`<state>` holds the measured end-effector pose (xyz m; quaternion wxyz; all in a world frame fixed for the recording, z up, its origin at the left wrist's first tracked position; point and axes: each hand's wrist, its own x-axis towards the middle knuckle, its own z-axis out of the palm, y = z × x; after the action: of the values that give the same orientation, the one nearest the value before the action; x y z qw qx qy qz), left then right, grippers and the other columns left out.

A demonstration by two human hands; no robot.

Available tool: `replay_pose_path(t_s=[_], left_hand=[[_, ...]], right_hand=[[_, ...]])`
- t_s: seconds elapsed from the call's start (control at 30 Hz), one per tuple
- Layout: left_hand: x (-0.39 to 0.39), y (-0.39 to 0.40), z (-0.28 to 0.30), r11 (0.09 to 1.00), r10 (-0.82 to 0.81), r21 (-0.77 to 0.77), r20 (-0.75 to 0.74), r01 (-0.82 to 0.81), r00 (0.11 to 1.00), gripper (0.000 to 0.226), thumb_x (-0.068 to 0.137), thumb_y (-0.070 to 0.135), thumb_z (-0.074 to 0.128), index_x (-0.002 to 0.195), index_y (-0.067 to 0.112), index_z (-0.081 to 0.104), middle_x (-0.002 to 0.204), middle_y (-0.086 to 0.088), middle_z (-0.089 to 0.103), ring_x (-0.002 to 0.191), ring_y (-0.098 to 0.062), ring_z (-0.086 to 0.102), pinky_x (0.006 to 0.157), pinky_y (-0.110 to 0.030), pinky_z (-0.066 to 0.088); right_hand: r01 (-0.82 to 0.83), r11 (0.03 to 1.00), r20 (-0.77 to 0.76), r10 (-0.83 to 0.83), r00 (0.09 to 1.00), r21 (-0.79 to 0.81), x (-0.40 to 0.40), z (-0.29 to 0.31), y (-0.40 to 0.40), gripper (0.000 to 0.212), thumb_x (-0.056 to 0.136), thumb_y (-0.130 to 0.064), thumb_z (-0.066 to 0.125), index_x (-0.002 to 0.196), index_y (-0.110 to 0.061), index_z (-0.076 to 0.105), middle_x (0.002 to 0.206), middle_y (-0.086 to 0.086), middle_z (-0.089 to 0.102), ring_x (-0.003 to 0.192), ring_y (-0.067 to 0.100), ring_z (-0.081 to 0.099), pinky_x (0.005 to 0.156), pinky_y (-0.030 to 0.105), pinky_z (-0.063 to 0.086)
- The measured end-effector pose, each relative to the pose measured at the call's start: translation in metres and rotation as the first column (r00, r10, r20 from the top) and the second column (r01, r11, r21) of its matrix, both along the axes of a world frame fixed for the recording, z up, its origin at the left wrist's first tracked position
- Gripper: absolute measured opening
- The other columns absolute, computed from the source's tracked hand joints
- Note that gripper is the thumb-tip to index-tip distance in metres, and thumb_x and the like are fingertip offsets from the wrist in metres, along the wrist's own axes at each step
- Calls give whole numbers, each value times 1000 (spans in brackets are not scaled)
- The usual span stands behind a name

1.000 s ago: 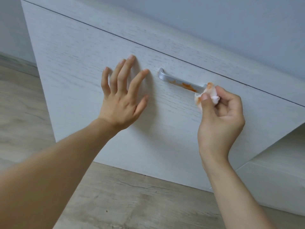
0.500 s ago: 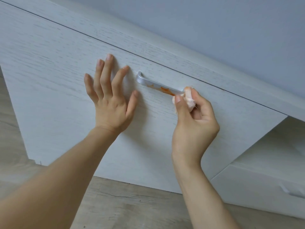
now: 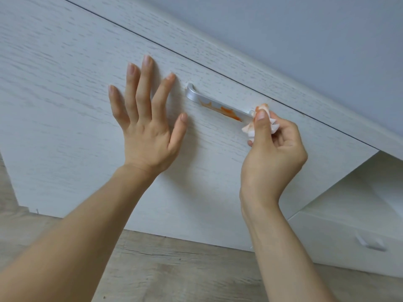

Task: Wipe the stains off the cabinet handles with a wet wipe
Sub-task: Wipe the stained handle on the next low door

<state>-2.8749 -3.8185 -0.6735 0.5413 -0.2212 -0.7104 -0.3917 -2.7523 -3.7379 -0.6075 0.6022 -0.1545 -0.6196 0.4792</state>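
A silver handle [image 3: 196, 97] runs across the white wood-grain cabinet door [image 3: 65, 94], with orange stains [image 3: 226, 111] on its lower right half. My right hand [image 3: 272, 158] pinches a crumpled white wet wipe [image 3: 272, 124], tinted orange, against the handle's right end, which it hides. My left hand [image 3: 146, 118] lies flat on the door just left of the handle, fingers spread and straight.
A second white drawer front with a small silver handle [image 3: 370, 243] sits low at the right, under an open recess [image 3: 359, 182]. Wood-look flooring [image 3: 174, 269] runs below the cabinet. A grey-blue wall [image 3: 305, 40] rises above it.
The wipe slid left along the handle half a second ago and is now back at its right end. The stain looks thinner. My left hand stays flat on the door.
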Motion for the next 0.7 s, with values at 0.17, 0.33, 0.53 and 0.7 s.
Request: replay_pose_path(t_s=[0.17,0.33,0.53,0.7], left_hand=[[-1,5,0,999,47,21,-15,-47,999,51,98,42,34,141,17,25,147,-18,22,136,-38,15,114,-38,-10],[-2,3,-1,999,52,-11,-14,-53,999,55,98,43,35,143,14,24,147,-28,26,136,-40,14,114,-39,-11],[-2,-2,-3,997,37,-69,-17,-38,999,60,97,43,39,144,10,25,147,-31,24,136,-41,13,113,-40,-13],[-2,-4,-7,994,41,-105,-9,-42,999,62,96,42,40,146,10,22,147,-30,23,136,-41,12,114,-40,-13]], right_hand=[[7,999,30,-9,1000,45,11,-3,1,14,91,-19,61,85,-13,72,73,-14,71,75,-3,66,70,15,49],[-82,996,-68,80,994,-20,6,-3,-6,11,84,0,66,89,-9,68,90,0,73,86,5,70,79,20,54],[-11,999,-81,15,997,49,-1,-8,-10,16,83,3,66,91,-11,68,95,-2,62,91,9,68,79,16,50],[15,972,-64,0,998,234,-3,-13,-12,22,81,8,66,89,-12,66,91,-7,53,93,13,66,80,17,50]])
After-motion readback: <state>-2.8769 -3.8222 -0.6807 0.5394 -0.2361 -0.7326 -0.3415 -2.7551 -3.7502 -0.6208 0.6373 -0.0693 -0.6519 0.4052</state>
